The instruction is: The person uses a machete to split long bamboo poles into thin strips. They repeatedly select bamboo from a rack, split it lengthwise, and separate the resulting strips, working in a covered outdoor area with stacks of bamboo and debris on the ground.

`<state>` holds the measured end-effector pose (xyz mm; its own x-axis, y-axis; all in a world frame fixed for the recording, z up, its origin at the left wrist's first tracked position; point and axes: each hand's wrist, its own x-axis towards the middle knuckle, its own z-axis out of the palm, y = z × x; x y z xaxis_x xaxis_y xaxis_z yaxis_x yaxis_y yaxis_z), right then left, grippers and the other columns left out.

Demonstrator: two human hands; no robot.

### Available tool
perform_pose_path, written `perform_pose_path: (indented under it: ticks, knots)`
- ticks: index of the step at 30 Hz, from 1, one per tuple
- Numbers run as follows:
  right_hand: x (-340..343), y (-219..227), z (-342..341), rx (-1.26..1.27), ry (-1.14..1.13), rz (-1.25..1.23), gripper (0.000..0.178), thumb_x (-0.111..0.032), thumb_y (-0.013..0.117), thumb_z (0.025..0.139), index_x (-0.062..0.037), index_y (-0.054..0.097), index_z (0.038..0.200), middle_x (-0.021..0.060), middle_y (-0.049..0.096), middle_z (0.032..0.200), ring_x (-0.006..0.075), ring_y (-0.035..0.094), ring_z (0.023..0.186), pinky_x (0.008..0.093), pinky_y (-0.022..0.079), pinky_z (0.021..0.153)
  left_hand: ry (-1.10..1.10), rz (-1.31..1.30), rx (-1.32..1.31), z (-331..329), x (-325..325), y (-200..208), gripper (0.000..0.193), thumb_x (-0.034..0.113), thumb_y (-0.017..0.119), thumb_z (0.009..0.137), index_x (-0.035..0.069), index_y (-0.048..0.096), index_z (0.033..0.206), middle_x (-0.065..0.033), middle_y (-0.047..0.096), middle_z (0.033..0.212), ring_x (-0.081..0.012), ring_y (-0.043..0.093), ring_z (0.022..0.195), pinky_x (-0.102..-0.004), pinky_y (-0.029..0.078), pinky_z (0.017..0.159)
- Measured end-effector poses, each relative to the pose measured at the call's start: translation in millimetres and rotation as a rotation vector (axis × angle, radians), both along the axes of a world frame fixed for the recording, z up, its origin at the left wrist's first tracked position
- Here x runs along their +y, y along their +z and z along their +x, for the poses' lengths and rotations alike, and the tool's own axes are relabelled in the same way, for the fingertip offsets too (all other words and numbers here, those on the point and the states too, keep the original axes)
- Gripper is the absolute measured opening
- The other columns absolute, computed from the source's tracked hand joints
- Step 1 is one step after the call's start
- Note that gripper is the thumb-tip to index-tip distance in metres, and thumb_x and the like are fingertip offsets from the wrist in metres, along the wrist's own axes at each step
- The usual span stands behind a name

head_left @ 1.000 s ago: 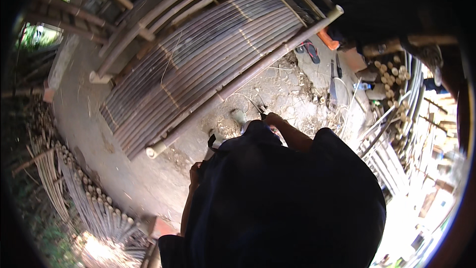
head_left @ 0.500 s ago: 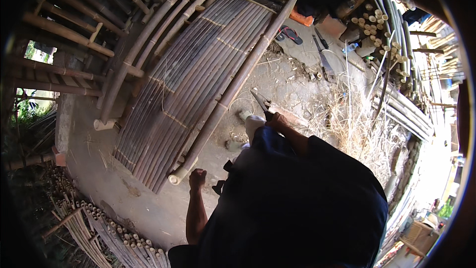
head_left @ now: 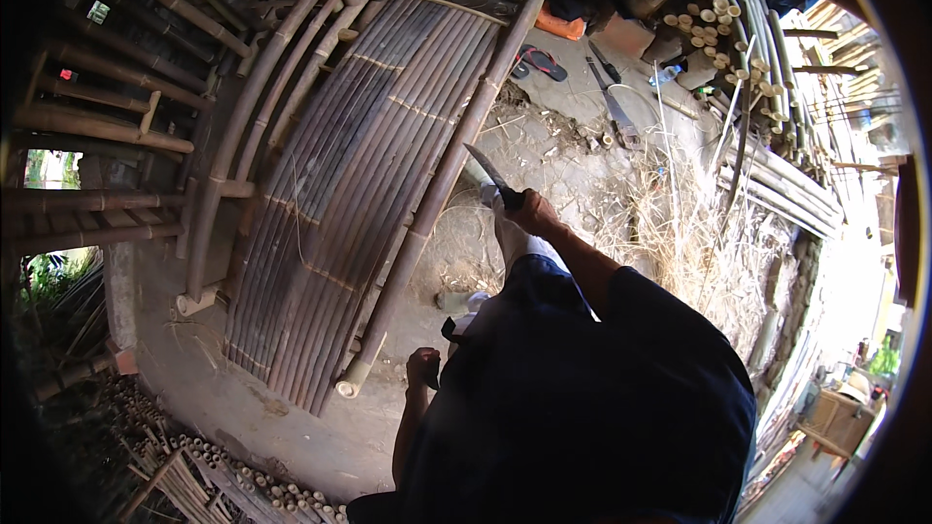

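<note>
1. Bench [head_left: 359,184], slatted in bamboo, is placed with its long rail [head_left: 449,170] toward the hands.
2. Left hand [head_left: 423,367] is held just right of the bench's near end, fingers curled; whether anything is gripped cannot be told.
3. Knife [head_left: 487,169] is clamped by its handle in the right hand [head_left: 532,213], right of the bench.
4. Sandals [head_left: 546,65] are seen beside the bench's far end.

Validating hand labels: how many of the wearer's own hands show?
2. The right hand grips a knife; the left hand, curled, is lower, near the close end of the slatted bamboo bench. Whether the left holds anything is unclear.
</note>
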<state>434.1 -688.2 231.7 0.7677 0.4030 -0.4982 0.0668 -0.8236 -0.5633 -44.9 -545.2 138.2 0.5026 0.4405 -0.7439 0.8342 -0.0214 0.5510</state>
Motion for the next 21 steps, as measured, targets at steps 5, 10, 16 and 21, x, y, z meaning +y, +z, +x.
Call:
perform_pose_path:
  ticks: [5, 10, 16, 21]
  knots:
    - [55.7, -36.0, 114.0, -0.021, -0.067, 0.057, 0.056, -0.043, 0.075, 0.073, 0.0019, 0.062, 0.104, 0.0291, 0.067, 0.103, 0.0421, 0.066, 0.101, 0.0479, 0.053, 0.084, 0.018, 0.055, 0.122, 41.7, 42.9, 12.8, 0.044, 0.038, 0.071, 0.082, 0.0, 0.071, 0.105, -0.0179, 0.073, 0.099, -0.0288, 0.071, 0.095, -0.0392, 0.056, 0.085]
    - [146.4, -65.2, 239.4, 0.011, -0.036, -0.045, 0.059, -0.04, 0.073, 0.075, 0.003, 0.056, 0.112, 0.0286, 0.067, 0.106, 0.0452, 0.064, 0.104, 0.0515, 0.051, 0.087, 0.144, 0.134, 0.126, 140.5, 49.8, 44.2, 0.034, 0.029, 0.068, 0.086, 0.0, 0.07, 0.104, -0.0168, 0.073, 0.096, -0.027, 0.071, 0.091, -0.0376, 0.056, 0.082]
    - [240.3, -103.4, 340.6, -0.087, -0.071, -0.064, 0.055, -0.036, 0.072, 0.076, 0.0013, 0.056, 0.112, 0.0264, 0.067, 0.105, 0.0442, 0.065, 0.101, 0.0505, 0.052, 0.086, 0.551, -0.131, -0.117, 284.4, 41.6, 75.2, 0.035, 0.026, 0.063, 0.097, -0.004, 0.064, 0.115, -0.0129, 0.071, 0.097, -0.0188, 0.069, 0.087, -0.0328, 0.058, 0.078]
    - [268.5, -129.5, 353.2, 0.164, -0.23, -0.031, 0.045, -0.032, 0.069, 0.076, 0.0041, 0.06, 0.1, 0.0269, 0.068, 0.096, 0.0453, 0.066, 0.097, 0.0499, 0.052, 0.081, 0.51, -0.156, -0.026, 323.9, 24.9, 57.8, 0.037, 0.032, 0.064, 0.096, 0.003, 0.064, 0.119, -0.009, 0.071, 0.101, -0.0179, 0.069, 0.09, -0.0323, 0.054, 0.074]
